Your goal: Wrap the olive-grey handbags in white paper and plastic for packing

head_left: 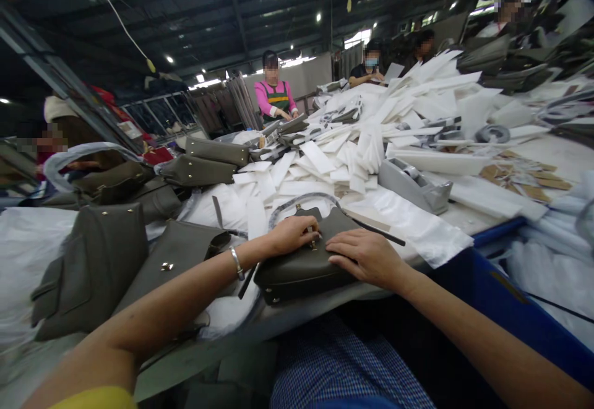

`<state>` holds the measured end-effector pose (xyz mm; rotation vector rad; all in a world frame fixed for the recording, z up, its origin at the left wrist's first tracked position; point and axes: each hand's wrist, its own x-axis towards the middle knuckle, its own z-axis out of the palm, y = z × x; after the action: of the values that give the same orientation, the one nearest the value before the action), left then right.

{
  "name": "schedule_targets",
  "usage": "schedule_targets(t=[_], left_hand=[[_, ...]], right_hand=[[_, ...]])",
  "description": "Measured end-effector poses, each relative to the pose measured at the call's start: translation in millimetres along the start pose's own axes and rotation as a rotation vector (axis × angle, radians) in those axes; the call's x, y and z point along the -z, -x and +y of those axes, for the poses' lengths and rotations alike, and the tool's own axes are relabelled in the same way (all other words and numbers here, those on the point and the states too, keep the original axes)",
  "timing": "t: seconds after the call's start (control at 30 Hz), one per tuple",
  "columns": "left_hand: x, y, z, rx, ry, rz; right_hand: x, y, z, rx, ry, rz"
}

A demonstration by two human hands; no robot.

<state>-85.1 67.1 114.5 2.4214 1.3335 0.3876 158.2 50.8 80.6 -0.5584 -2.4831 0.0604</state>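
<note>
A dark olive handbag lies on its side at the table's front edge, its base with metal studs towards me. My left hand, with a silver bracelet at the wrist, rests on the bag with fingers curled and pinched together beside a small gold clasp. Whatever is between those fingertips is too small to make out. Flat on the bag's right side lies my right hand, its fingers stretched towards the clasp. Behind my hands arches the bag's wrapped handle.
Olive bags stand close on my left. White foam sheets are heaped across the table. A grey tape dispenser and clear plastic bags lie to the right, near brown tags. Several people work beyond, one in pink sleeves.
</note>
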Motion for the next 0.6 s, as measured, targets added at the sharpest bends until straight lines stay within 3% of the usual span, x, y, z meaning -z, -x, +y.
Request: schedule_targets(t=[0.17,0.33,0.47,0.6], left_hand=[[16.8,14.0,9.0,0.113,0.277,0.185],[25.0,92.3,32.6,0.230,0.583,0.543],[-12.2,157.8,47.7,0.388,0.683,0.772],[-62.4,184.4,49.9,0.556,0.816,0.895]], right_hand=[[0.8,4.4,-3.8,-0.007,0.027,0.014],[-15.0,3.2,-33.9,0.131,0.057,-0.014],[-37.9,-12.3,-51.7,0.112,0.122,-0.032],[-46.5,-29.3,-53.9,0.036,0.186,-0.058]])
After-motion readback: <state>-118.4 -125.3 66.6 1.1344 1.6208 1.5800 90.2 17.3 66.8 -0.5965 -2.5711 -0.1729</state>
